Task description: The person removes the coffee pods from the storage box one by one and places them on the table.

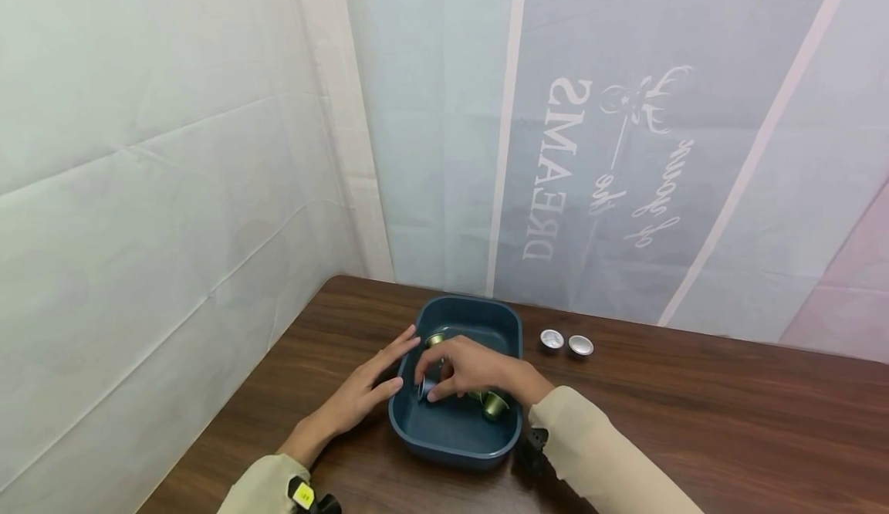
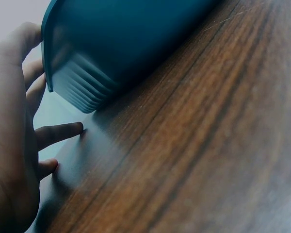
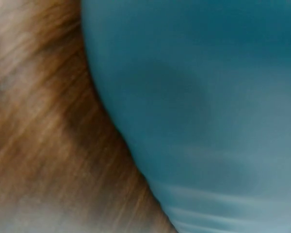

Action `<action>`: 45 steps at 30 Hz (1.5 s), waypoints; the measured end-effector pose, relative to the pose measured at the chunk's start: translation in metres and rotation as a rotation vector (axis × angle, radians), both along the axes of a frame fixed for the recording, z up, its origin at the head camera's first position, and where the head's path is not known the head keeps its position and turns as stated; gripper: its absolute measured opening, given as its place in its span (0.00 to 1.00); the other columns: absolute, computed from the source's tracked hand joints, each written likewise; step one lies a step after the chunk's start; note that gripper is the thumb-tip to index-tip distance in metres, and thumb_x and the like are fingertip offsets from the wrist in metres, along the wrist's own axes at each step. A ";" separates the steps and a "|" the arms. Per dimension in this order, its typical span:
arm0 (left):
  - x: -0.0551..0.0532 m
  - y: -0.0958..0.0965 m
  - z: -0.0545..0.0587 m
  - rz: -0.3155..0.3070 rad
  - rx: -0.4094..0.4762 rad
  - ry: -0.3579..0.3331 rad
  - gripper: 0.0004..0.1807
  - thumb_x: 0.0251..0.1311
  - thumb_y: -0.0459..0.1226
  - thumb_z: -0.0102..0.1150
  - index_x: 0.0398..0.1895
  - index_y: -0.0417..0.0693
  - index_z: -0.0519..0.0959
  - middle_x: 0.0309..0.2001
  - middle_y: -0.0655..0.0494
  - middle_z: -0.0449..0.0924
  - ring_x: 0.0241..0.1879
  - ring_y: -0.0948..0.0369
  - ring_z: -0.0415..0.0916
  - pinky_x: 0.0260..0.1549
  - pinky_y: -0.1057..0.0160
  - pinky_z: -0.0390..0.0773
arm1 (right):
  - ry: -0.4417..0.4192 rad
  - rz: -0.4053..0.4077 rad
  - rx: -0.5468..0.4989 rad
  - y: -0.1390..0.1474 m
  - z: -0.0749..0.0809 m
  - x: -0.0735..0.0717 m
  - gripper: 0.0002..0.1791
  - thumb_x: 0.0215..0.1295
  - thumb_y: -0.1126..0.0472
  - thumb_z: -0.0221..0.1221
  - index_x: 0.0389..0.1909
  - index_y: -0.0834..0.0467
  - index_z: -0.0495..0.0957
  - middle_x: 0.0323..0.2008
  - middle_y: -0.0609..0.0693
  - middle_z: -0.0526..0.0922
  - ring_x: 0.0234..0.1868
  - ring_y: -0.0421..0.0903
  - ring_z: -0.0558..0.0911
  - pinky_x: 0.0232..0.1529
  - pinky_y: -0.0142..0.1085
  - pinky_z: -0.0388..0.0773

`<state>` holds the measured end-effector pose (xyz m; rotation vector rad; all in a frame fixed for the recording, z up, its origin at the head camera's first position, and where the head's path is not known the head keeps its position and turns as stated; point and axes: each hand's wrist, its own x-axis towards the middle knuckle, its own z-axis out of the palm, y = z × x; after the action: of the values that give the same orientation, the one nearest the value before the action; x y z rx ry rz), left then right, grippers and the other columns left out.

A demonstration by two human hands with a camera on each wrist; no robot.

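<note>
A dark blue plastic bin (image 1: 451, 429) stands on the table with a few coffee capsules inside. My right hand (image 1: 475, 366) reaches over its right wall and pinches a blue coffee capsule (image 1: 424, 387) between thumb and fingers, low at the left side. A green capsule (image 1: 494, 406) lies under the right wrist, and a gold-green capsule (image 1: 435, 339) lies near the far left wall; the hand hides part of the contents. My left hand (image 1: 363, 387) rests against the left rim, fingers extended. In the left wrist view, two fingertips of the left hand (image 2: 9, 131) reach down by the tabletop.
Two capsules with silvery tops, one left (image 1: 552, 339) and one right (image 1: 580, 346), sit on the table right of the bin. Behind the brown wooden table (image 1: 694, 414) hangs a printed curtain (image 1: 444, 151); a pale cloth wall (image 1: 174, 190) borders the left side.
</note>
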<state>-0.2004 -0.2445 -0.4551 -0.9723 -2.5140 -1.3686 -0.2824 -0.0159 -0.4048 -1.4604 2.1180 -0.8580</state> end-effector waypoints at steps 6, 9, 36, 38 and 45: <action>0.000 0.000 0.001 -0.001 -0.002 0.007 0.31 0.70 0.31 0.44 0.75 0.47 0.53 0.76 0.48 0.43 0.72 0.47 0.45 0.57 0.30 0.54 | -0.006 -0.009 0.025 0.000 0.002 0.002 0.11 0.60 0.62 0.65 0.43 0.49 0.81 0.32 0.43 0.81 0.19 0.39 0.79 0.22 0.33 0.78; 0.001 0.001 0.002 0.000 -0.002 0.000 0.30 0.71 0.31 0.44 0.75 0.48 0.53 0.76 0.49 0.43 0.72 0.48 0.45 0.57 0.30 0.53 | -0.012 -0.012 0.032 0.001 0.002 0.002 0.10 0.61 0.61 0.65 0.42 0.49 0.81 0.30 0.41 0.81 0.19 0.38 0.79 0.22 0.32 0.78; 0.003 0.003 0.003 0.033 -0.006 -0.016 0.30 0.70 0.31 0.44 0.74 0.47 0.54 0.76 0.53 0.43 0.72 0.48 0.44 0.57 0.30 0.53 | -0.058 0.002 -0.065 0.012 0.011 -0.006 0.10 0.60 0.57 0.66 0.43 0.50 0.81 0.39 0.42 0.81 0.30 0.40 0.82 0.28 0.34 0.80; 0.006 0.004 0.008 0.038 -0.008 -0.017 0.30 0.69 0.30 0.44 0.74 0.46 0.55 0.76 0.52 0.44 0.72 0.47 0.45 0.57 0.30 0.53 | -0.054 -0.013 -0.087 0.014 0.013 -0.006 0.11 0.61 0.57 0.65 0.45 0.49 0.81 0.39 0.42 0.81 0.31 0.40 0.81 0.29 0.34 0.80; 0.014 0.010 0.024 0.022 -0.001 -0.013 0.30 0.68 0.26 0.43 0.73 0.39 0.56 0.74 0.42 0.45 0.71 0.42 0.46 0.56 0.29 0.53 | -0.034 -0.056 -0.135 0.022 0.019 -0.007 0.15 0.62 0.54 0.64 0.50 0.47 0.79 0.41 0.39 0.81 0.34 0.40 0.81 0.31 0.35 0.79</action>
<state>-0.1869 -0.2348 -0.4313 -0.9354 -2.5268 -1.3723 -0.2897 0.0065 -0.3857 -1.4466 2.1207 -1.0580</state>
